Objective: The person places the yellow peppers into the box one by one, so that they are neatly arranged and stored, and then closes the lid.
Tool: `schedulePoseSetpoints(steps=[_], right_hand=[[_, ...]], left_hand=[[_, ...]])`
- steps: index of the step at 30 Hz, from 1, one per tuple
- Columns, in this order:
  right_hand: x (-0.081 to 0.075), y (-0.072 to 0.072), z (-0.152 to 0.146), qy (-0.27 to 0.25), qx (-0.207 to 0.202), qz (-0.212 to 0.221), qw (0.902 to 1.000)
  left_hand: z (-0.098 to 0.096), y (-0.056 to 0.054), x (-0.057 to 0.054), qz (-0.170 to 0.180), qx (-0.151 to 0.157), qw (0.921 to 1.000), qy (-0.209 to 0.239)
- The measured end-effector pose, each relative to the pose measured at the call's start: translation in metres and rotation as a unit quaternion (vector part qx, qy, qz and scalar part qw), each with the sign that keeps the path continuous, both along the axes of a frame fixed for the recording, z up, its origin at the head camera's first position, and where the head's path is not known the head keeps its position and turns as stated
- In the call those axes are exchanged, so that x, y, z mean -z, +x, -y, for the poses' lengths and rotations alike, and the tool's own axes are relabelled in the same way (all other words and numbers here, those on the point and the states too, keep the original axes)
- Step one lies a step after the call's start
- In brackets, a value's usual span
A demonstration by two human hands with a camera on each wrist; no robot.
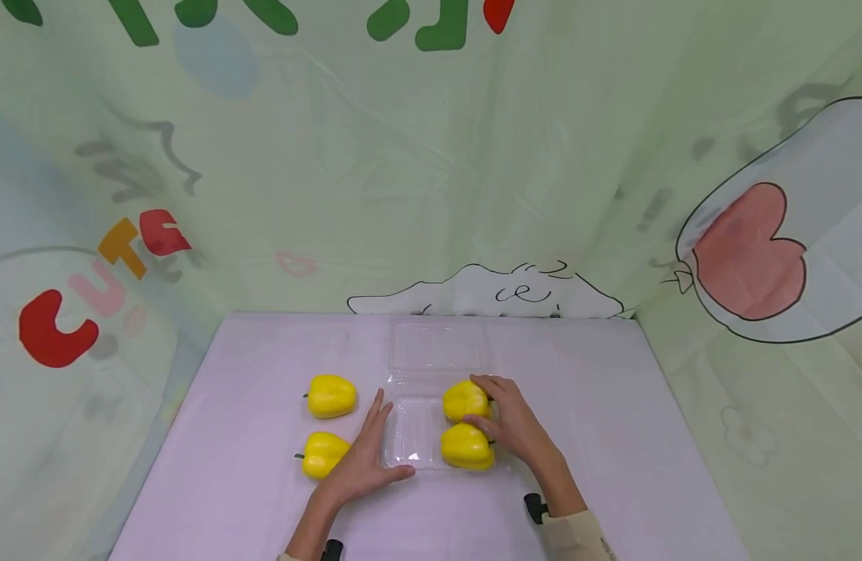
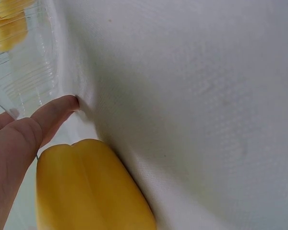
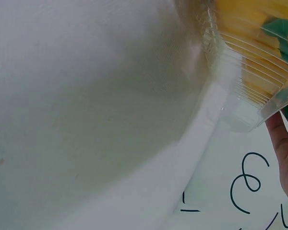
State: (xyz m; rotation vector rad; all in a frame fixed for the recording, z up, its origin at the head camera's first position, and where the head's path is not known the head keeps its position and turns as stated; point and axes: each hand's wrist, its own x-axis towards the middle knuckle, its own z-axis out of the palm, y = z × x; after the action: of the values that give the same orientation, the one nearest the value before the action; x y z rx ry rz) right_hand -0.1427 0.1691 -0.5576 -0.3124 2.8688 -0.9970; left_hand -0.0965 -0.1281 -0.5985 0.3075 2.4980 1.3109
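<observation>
Midway across a pale lilac worktop (image 1: 585,374), a clear plastic clamshell (image 1: 413,436) is seen unfolded, its lid (image 1: 438,347) laid back toward the far edge. Two peppers are held in the right half of the clamshell's base, stems pointed toward the worktop's right edge. The far yellow bell pepper (image 1: 464,401) is pinched by the right hand (image 1: 515,421), with fingers curved over its far side and the thumb placed between it and the near yellow bell pepper (image 1: 468,447). Along the clamshell's left wall, the left hand (image 1: 364,461) is spread, its fingers extended and its thumb turned out across the near left corner; whether the wall is touched cannot be told. Toward the worktop's left edge, an upper loose pepper (image 1: 331,396) and a lower loose pepper (image 1: 322,454) are left lying apart, stems pointed left, the lower one partly hidden by that hand. Behind the far edge, a pale green printed backdrop (image 1: 403,171) is hung.
</observation>
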Motion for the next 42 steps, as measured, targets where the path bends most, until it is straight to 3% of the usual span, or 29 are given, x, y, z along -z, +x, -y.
schedulePoseSetpoints(steps=[13,24,42], right_hand=[[0.0024,-0.0017,-0.0003,-0.007,-0.002,-0.009,0.9999],[0.0065,-0.0074,-0.0022,-0.038,-0.003,0.012,0.9992],[0.0041,-0.0098,-0.0041,-0.024,-0.004,0.004,0.9997]], left_hand=[[0.0006,0.0003,0.0011,-0.002,0.002,1.0000,0.004],[0.0005,0.0001,0.0013,-0.004,0.003,1.0000,0.000],[0.0001,0.0001,0.0004,0.001,0.001,1.0000,0.003]])
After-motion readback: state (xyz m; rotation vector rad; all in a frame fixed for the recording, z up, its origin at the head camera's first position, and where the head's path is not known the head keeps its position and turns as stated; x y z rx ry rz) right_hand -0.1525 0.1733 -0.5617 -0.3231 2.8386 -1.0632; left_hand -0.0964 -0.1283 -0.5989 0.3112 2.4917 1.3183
